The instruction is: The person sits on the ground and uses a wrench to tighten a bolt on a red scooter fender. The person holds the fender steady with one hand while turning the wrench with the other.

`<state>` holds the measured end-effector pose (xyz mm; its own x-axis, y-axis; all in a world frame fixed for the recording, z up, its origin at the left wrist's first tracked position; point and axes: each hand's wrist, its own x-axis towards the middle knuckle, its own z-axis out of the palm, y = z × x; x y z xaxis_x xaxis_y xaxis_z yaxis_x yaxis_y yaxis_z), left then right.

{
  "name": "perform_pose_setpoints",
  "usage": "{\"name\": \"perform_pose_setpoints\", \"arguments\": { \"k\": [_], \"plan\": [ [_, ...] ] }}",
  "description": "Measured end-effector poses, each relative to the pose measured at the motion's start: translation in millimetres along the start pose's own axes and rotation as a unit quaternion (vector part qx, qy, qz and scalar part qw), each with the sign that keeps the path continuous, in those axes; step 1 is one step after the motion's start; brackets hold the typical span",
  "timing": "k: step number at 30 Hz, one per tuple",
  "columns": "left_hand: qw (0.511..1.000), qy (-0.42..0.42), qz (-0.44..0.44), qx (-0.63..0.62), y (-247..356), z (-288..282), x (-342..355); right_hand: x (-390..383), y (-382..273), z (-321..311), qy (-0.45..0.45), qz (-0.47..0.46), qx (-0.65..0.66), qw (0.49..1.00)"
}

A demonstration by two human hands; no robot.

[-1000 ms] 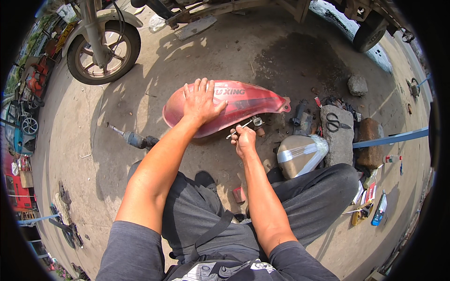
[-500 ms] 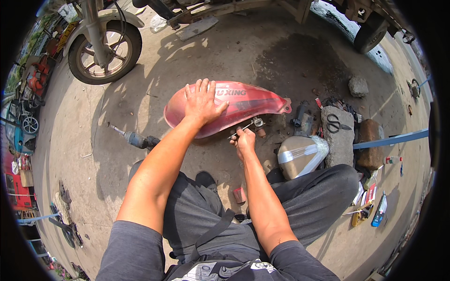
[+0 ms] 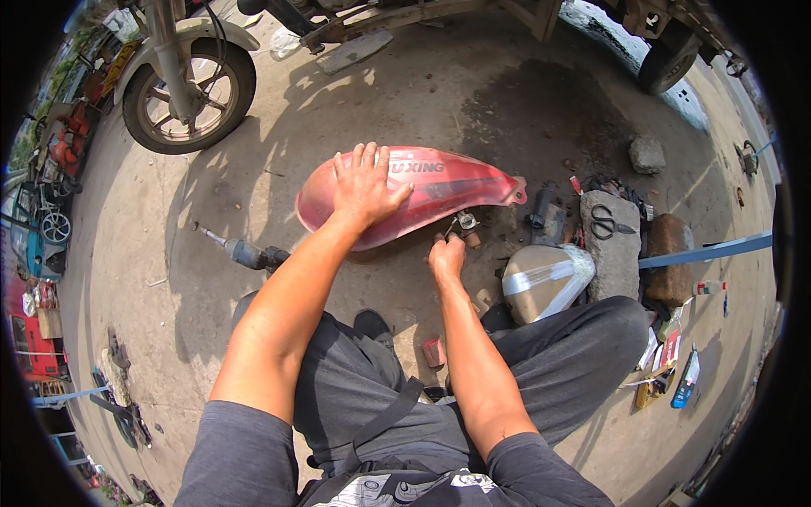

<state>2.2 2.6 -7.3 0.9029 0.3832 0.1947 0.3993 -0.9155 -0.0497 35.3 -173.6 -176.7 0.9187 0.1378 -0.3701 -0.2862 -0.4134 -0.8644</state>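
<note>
Red motorcycle fuel tank (image 3: 469, 179) lies on concrete ground (image 3: 363, 110), left hand (image 3: 363, 198) spread flat atop, right hand (image 3: 446, 256) closed around slim metal tool (image 3: 451, 226) at near-edge metal fitting (image 3: 467, 221), work seemingly underway, unfinished.

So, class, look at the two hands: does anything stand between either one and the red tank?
Nothing visible stands between the left hand and the red tank; it lies spread on top. At the tank's lower edge, the right hand has only its thin tool ahead, beside a small metal fitting.
</note>
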Motion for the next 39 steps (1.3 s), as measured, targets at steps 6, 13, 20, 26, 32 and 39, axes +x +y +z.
{"name": "perform_pose_setpoints", "arguments": {
  "k": [6, 13, 20, 26, 32, 39],
  "plan": [
    [1.0, -0.002, -0.009, 0.006, -7.0, 3.6, -3.6, -17.3, -29.1, -3.0, -0.094, 0.091, 0.142, 0.981],
    [1.0, 0.007, -0.005, 0.005, -4.6, 4.8, -2.6, -29.6, -52.9, -17.4, -0.178, 0.163, 0.359, 0.902],
    [1.0, 0.01, -0.001, 0.004, -4.8, 5.3, -2.2, -29.6, -58.8, -24.4, -0.193, 0.191, 0.421, 0.865],
    [1.0, 0.012, -0.002, 0.001, -5.9, 5.9, -3.3, -19.4, -33.5, -9.0, -0.115, 0.11, 0.185, 0.97],
    [1.0, -0.01, 0.002, -0.002, 1.6, -1.4, 1.0, 8.9, 9.0, 0.1, 0.003, 0.012, -0.012, 1.0],
    [1.0, -0.003, -0.007, -0.004, -5.6, 5.2, -3.3, -20.7, -33.9, -3.6, -0.099, 0.112, 0.189, 0.971]
  ]
}}
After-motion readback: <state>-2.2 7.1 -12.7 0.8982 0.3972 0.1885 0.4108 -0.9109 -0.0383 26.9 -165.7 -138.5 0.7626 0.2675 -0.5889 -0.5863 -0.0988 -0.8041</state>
